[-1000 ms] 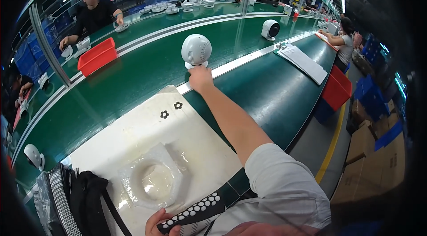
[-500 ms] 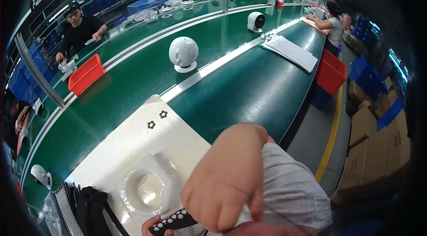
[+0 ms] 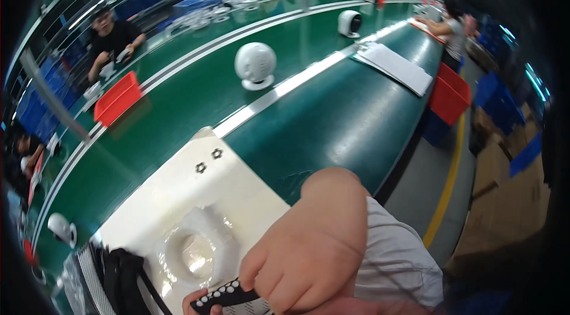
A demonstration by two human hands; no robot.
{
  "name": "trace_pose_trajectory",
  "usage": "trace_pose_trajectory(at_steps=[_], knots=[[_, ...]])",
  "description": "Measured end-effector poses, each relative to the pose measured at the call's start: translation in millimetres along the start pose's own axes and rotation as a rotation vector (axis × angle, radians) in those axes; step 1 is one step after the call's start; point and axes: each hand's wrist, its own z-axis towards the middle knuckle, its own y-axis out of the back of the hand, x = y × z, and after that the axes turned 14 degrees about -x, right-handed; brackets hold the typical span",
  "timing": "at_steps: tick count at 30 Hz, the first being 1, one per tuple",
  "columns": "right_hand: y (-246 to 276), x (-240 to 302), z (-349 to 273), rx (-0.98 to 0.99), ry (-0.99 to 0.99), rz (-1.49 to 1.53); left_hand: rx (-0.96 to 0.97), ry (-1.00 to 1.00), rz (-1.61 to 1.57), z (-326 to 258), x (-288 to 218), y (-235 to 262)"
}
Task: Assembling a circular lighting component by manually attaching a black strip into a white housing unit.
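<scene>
Both hands meet on a black strip at the bottom edge

The right hand (image 3: 309, 255) curls its fingers over the black strip with white dots (image 3: 228, 296) — the left hand (image 3: 199, 303) pinches its other end, above the white mat (image 3: 196, 196) and clear plastic holder (image 3: 193, 249).

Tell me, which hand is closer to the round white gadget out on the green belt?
Neither clearly: both hands sit close to the body, far from the round white gadget. The right hand and left hand meet on a black dotted strip.

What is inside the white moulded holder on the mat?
The white moulded holder has a round hollow that looks empty. Its near edge is hidden behind the right hand, which grips a black strip.
</scene>
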Motion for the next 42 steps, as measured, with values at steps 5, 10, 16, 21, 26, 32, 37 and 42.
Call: trace_pose_trajectory(at_steps=[5,10,16,21,26,32,37,42], knots=[[-12.9,-3.9,-9.5,-0.377,-0.030,0.259,-0.089,0.112,-0.018,3.8,-35.1,-21.4],[-2.9,-0.9,-4.7,-0.064,-0.036,-0.063,-0.015,0.041,0.047,11.8,-23.6,-14.1],[-5.8,2.0,-6.0,-0.082,-0.020,-0.086,0.002,-0.018,0.082,8.9,-21.2,-12.4],[0.7,6.4,-5.6,-0.077,-0.017,-0.092,-0.030,-0.006,0.053,10.2,-20.4,-18.3],[-0.8,6.9,-0.7,-0.154,-0.090,-0.043,-0.042,-0.010,0.056,10.0,-21.1,-17.6],[6.5,14.4,8.5,-0.276,-0.127,0.198,-0.053,0.010,0.055,9.1,-27.4,-20.6],[13.9,19.9,8.3,-0.010,-0.124,0.105,-0.036,-0.001,0.078,10.2,-30.9,-22.0],[0.9,13.7,-4.4,0.041,-0.175,0.100,-0.035,0.017,0.067,9.0,-27.4,-19.5]])
